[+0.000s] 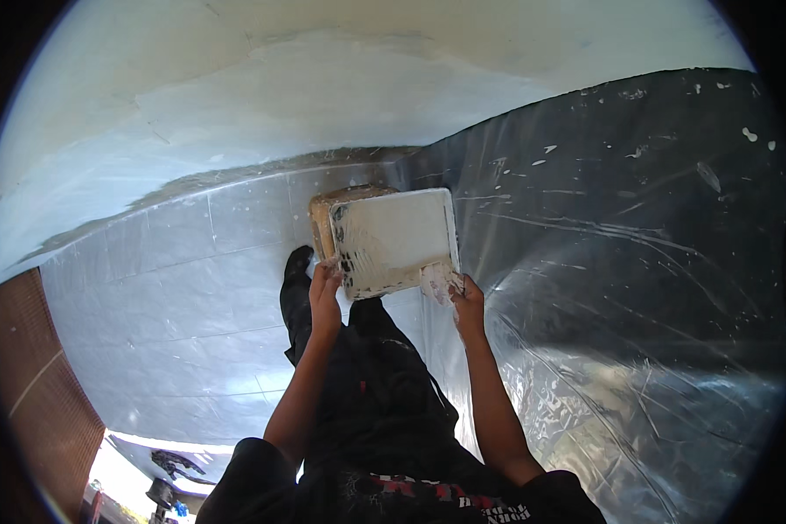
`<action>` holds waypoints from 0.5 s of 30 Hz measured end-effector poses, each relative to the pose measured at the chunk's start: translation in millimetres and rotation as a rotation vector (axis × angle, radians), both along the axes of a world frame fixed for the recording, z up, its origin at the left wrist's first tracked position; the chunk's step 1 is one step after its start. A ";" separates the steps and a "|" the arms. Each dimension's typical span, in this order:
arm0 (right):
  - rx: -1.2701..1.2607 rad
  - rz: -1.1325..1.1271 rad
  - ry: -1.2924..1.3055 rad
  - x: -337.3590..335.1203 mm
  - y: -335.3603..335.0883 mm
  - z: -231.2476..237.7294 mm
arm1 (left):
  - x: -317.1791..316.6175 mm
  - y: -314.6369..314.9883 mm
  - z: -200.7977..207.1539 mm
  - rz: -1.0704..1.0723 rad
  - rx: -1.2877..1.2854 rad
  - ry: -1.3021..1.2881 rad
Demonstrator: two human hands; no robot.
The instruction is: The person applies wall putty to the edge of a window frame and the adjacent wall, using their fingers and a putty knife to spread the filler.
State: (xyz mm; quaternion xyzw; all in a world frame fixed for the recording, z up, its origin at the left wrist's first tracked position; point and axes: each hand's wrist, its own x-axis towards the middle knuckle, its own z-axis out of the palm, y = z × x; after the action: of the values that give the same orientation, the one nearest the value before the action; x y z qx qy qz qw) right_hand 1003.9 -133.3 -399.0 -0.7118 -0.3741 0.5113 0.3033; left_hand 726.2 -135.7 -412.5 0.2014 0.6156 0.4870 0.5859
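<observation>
Wall (236,96) blocks ahead; tile floor (175,297) free left; sheeting (629,262) right.

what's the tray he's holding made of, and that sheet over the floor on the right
The tray looks like moulded plastic, smeared with whitish paint, dark flecks along its left rim; both hands grip its near edge. The sheet seems to be thin clear plastic film: glossy, creased, catching glare and spotted with white drips.
</observation>
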 end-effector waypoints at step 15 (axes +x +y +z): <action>0.075 0.873 -0.253 -91.9 136.9 -186.1 | 55.7 -30.4 -168.8 -0.079 -0.113 0.509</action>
State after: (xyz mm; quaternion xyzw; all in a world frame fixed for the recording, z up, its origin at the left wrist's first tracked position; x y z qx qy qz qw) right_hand 912.0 3.6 -585.1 -0.5331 -0.6914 0.4863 0.0367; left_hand 782.0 -166.1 -581.3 0.3082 0.7610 0.3625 0.4411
